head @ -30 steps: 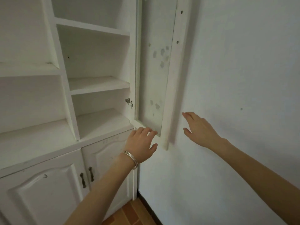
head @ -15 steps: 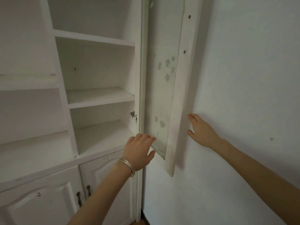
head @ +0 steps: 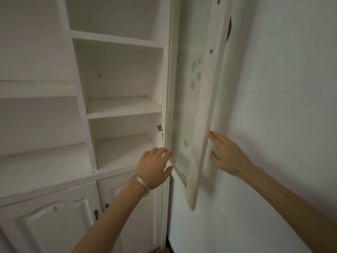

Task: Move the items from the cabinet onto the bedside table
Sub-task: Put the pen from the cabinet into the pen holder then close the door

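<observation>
At frame centre the left hand (head: 154, 168), fingers spread and holding nothing, touches the open cabinet (head: 116, 106) door (head: 202, 114); right hand (head: 228, 154), also spread, presses the door's outer edge.

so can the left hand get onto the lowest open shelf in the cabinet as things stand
Probably yes. The left hand is at the front edge of the lowest open shelf, and the glass door is swung wide against the wall, with nothing visible in between.
</observation>
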`<state>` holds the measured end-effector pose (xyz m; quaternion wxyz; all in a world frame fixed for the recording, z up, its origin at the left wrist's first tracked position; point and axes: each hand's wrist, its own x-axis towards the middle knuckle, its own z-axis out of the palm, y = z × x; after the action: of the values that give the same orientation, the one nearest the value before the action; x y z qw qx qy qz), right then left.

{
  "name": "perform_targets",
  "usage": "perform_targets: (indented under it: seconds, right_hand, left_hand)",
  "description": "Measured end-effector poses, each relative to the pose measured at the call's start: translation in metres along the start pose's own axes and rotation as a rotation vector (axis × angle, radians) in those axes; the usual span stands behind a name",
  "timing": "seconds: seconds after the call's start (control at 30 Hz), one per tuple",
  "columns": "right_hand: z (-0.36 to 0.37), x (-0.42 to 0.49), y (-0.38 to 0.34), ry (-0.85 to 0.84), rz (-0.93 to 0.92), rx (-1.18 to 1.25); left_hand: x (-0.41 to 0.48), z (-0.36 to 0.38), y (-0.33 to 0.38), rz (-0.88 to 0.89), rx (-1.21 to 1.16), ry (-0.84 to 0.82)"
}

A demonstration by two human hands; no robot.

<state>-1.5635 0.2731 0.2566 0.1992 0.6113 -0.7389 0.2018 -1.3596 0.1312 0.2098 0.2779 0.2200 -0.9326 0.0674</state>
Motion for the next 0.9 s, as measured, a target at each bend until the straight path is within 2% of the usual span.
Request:
perform_targets:
  seconds: [0.13,0.3,0.43,0.63,0.9]
  right_hand:
    - [0.001,0.013,-0.026,0.059,-0.249,-0.005]
    - [0.021,0.039,-0.063,0.113,-0.388,0.102]
    - [0.039,0.064,-0.096,0.141,-0.451,0.166]
    - [0.073,0.112,-0.153,0.137,-0.487,0.027]
    - [0.126,0.191,-0.224,0.141,-0.506,-0.042]
  left_hand:
    - [-0.014,-0.002,-0.016,-0.05,0.034,0.035]
    - [-0.048,-0.017,-0.058,-0.203,0.101,0.054]
    - [-0.065,-0.037,-0.09,-0.263,0.159,0.048]
    - [-0.073,-0.064,-0.146,-0.325,0.234,0.106]
    - [-0.093,-0.087,-0.233,-0.389,0.285,0.071]
